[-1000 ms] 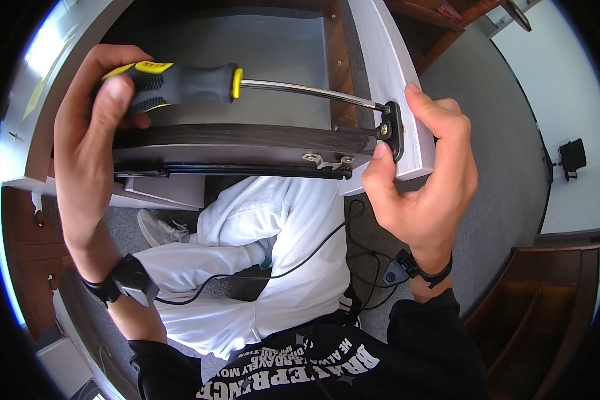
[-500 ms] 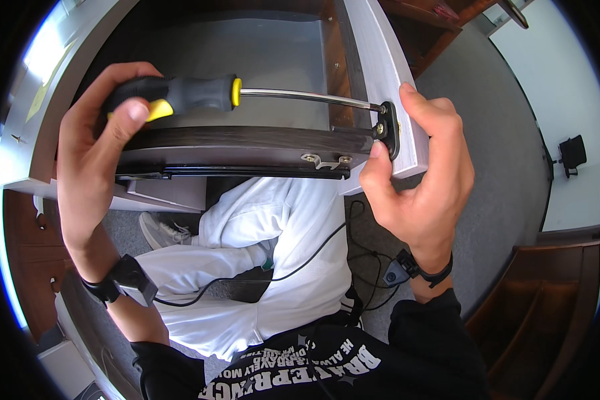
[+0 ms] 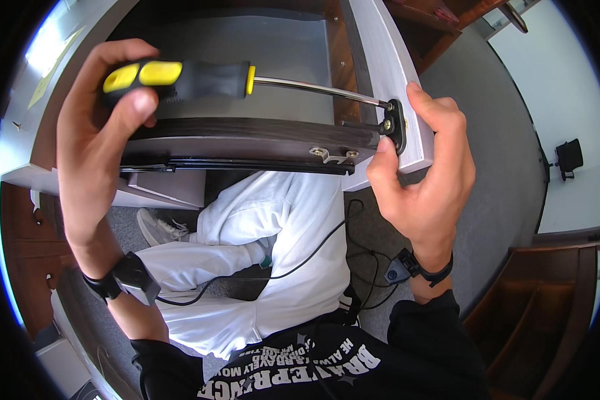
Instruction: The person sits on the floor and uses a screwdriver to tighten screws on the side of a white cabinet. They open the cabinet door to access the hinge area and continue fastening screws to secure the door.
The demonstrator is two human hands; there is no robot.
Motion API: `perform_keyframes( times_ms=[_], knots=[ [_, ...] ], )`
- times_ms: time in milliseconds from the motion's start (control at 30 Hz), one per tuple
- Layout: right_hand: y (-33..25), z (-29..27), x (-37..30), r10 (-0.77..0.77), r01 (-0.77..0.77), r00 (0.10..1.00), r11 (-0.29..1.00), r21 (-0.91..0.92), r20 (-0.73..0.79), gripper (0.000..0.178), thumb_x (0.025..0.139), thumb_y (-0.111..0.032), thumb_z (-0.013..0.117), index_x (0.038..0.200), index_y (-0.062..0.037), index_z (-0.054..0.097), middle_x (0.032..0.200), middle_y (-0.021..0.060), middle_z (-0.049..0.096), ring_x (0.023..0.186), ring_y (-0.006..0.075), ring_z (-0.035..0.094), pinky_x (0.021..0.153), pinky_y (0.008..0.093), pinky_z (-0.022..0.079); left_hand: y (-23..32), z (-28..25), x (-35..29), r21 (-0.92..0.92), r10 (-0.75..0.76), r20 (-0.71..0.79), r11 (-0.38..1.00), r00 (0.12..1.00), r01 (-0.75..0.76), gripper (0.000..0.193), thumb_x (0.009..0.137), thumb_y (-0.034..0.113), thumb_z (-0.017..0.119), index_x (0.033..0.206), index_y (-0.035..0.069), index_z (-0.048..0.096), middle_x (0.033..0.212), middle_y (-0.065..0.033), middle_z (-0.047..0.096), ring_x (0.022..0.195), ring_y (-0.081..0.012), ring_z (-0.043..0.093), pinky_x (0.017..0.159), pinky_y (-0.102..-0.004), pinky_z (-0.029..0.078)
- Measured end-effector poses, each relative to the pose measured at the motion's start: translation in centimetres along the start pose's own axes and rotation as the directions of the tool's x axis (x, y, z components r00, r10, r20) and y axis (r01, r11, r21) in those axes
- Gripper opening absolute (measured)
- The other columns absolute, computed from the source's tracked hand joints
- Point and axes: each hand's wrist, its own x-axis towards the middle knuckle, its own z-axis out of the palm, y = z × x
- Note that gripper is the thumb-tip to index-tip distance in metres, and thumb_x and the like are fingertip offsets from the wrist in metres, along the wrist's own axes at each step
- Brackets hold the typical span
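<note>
My left hand is closed round the black-and-yellow handle of a screwdriver. The long metal shaft points right, and its tip meets a screw at the far end of a small black bracket. This bracket sits on the inner face of a pale wood drawer front, where the dark drawer side joins it. With its thumb by the bracket and forefinger on the outer face, my right hand pinches the drawer front. A second screw shows in the bracket, near the thumb.
A black slide rail and a metal clip are on the drawer side. My legs in white trousers are below. A black cable runs from the left wrist device. Brown wooden furniture stands at the right.
The screwdriver handle has turned in my left hand, bringing its yellow patches to the top. Handle and drawer front have shifted slightly right and up. My right hand keeps its hold.
</note>
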Motion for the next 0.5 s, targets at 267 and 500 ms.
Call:
perform_keyframes(
  times_ms=[267,500],
  knots=[
    [-0.2,-0.2,-0.2,0.036,-0.036,0.999,0.999,0.009,0.023,0.052,0.065,-0.005,0.073,0.115,0.0019,0.062,0.093,0.0146,0.06,0.076,0.031,0.058,0.069,0.0382,0.048,0.8,0.4,0.5,0.124,-0.125,-0.037,0.984,0.991,0.129,0.047,0.098,0.046,0.058,0.124,0.007,0.06,0.108,-0.0038,0.062,0.098,-0.0123,0.057,0.089,-0.0286,0.042],
    [-0.2,0.0,-0.2,0.033,-0.033,0.999,0.999,0.017,0.017,0.053,0.065,-0.004,0.073,0.115,0.0022,0.061,0.095,0.0152,0.06,0.078,0.0313,0.058,0.07,0.0387,0.049,-1.5,0.1,0.8,0.004,0.062,-0.002,0.998,0.998,-0.062,0.026,0.106,0.017,0.053,0.127,0.002,0.058,0.104,-0.0073,0.066,0.103,-0.0144,0.062,0.097,-0.0256,0.045]
  ],
)
